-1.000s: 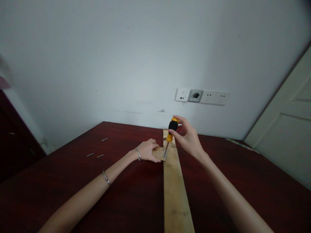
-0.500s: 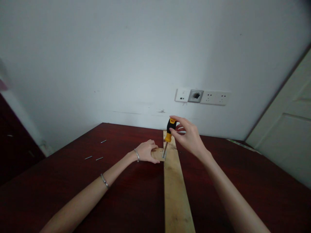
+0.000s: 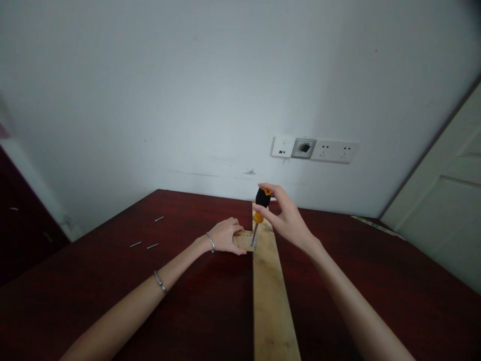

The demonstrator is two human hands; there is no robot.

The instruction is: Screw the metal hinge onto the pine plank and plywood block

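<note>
My left hand [image 3: 226, 235] is closed around a short wooden block [image 3: 243, 241], thumb on the near side and fingers on the far side. The block's right end meets the left part of a long wooden plank [image 3: 273, 296]. In my right hand [image 3: 287, 218] is a screwdriver [image 3: 262, 197] with a black and yellow handle, gripped between thumb and fingers. Its shaft leans slightly, and the tip points down at the block's right end, where a small greyish patch shows. Whether a screw sits under the tip is too small to tell.
Several thin metal screws or nails [image 3: 152, 246] lie on the dark red table [image 3: 180, 311] left of my left hand. Behind the table rises a white wall [image 3: 188, 100] with sockets [image 3: 330, 150]. A pale door [image 3: 451, 200] stands at the right.
My right hand has shifted slightly down and left, its fingers turned around the screwdriver handle, which now shows more black. My left hand still holds the block in place.
</note>
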